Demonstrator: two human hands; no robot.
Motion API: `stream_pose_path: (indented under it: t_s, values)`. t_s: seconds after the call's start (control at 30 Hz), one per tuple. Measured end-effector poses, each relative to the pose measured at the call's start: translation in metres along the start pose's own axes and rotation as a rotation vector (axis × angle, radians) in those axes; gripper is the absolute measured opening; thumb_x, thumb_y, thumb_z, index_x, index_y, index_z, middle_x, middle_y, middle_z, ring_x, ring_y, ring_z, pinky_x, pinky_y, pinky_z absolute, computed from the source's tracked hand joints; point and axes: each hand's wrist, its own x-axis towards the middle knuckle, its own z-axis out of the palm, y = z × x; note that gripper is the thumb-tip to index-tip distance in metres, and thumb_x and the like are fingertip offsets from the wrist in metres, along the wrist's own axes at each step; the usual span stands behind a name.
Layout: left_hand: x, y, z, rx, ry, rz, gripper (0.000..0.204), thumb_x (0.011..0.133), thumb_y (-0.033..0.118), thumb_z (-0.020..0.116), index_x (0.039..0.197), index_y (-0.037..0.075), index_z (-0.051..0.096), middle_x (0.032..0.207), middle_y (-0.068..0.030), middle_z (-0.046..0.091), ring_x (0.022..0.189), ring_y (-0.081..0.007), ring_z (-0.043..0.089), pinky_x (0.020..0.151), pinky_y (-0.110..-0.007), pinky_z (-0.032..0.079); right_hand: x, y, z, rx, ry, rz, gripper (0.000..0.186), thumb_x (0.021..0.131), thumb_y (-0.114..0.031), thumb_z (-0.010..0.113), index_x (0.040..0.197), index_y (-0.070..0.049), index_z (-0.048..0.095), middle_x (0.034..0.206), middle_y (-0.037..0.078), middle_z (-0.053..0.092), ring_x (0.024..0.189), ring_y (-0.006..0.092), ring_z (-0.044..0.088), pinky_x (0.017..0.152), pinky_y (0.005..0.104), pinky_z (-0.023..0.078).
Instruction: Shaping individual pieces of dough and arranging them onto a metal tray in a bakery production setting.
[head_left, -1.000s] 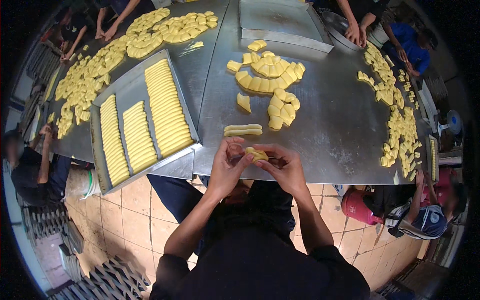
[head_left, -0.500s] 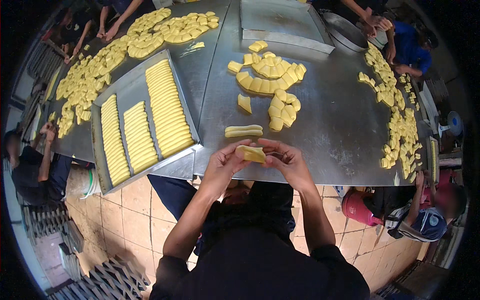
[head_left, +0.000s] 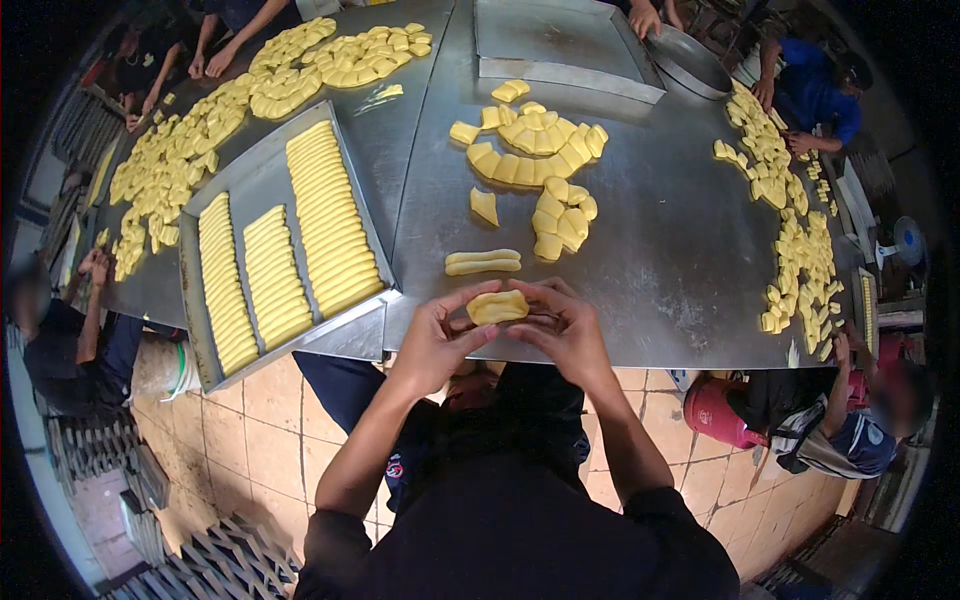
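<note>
Between my two hands, just above the table's near edge, is a flattened piece of yellow dough point(head_left: 497, 308). My left hand point(head_left: 440, 335) pinches its left end, and my right hand point(head_left: 562, 330) grips the right end. The piece curls a little along its edges. Just beyond my fingers lie rolled dough sticks point(head_left: 483, 262), side by side on the metal. Farther off sit a single loose dough piece point(head_left: 484, 206) and a cluster of cut dough pieces point(head_left: 563, 215), with a curved row of dough pieces point(head_left: 530, 165) behind them.
At left, a metal tray point(head_left: 388, 296) holds three rows of dough rolls. An unfilled tray point(head_left: 570, 72) and a round pan point(head_left: 690, 62) stand at the back of the metal table point(head_left: 680, 270). Dough heaps point(head_left: 180, 165) lie along both sides, where other people work.
The dough piece in my hands has been turned, now showing a wider, curled face. My fingers have shifted around it. At the back right, another person's hands have moved to the pan.
</note>
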Motion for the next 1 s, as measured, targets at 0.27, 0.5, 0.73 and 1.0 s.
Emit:
stream_pose_path:
  t_s: [0.27, 0.5, 0.73, 1.0]
  values:
    - [0.001, 0.001, 0.009, 0.857, 0.189, 0.457, 0.021, 0.094, 0.003, 0.072, 0.115, 0.002, 0.075, 0.105, -0.0125, 0.079, 0.097, -0.0207, 0.076, 0.083, -0.030, 0.059, 0.003, 0.001, -0.004, -0.792, -0.003, -0.553, 0.033, 0.086, -0.005, 0.080, 0.118, -0.006, 0.076, 0.106, 0.011, 0.065, 0.092, 0.0212, 0.072, 0.076, 0.0336, 0.059]
    - [0.000, -0.003, 0.003, 0.775, 0.082, 0.636, 0.016, 0.092, 0.004, 0.073, 0.107, 0.001, 0.075, 0.107, -0.0131, 0.078, 0.099, -0.0294, 0.076, 0.083, -0.034, 0.059, 0.009, -0.017, 0.000, 0.044, -0.026, 0.100, 0.021, 0.090, -0.001, 0.076, 0.111, -0.001, 0.077, 0.089, 0.004, 0.070, 0.088, 0.0116, 0.069, 0.079, 0.0270, 0.057]
    - [0.011, -0.008, -0.012, 0.383, 0.135, 0.121, 0.014, 0.095, 0.004, 0.072, 0.107, 0.001, 0.076, 0.109, -0.0130, 0.078, 0.094, -0.0077, 0.069, 0.082, -0.027, 0.057, 0.010, -0.023, -0.018, -0.649, -0.189, -0.147, 0.026, 0.090, -0.012, 0.077, 0.115, -0.004, 0.077, 0.081, 0.012, 0.067, 0.072, 0.0221, 0.066, 0.068, 0.0352, 0.051]
    - [0.025, -0.031, -0.029, 0.826, -0.013, 0.235, 0.017, 0.093, 0.007, 0.074, 0.108, 0.001, 0.076, 0.104, -0.0140, 0.072, 0.082, -0.0208, 0.069, 0.069, -0.035, 0.052, 0.024, 0.007, -0.022, -0.846, -0.307, -0.261, 0.025, 0.090, -0.022, 0.075, 0.107, -0.003, 0.075, 0.093, 0.018, 0.070, 0.080, 0.0364, 0.067, 0.073, 0.0431, 0.053]
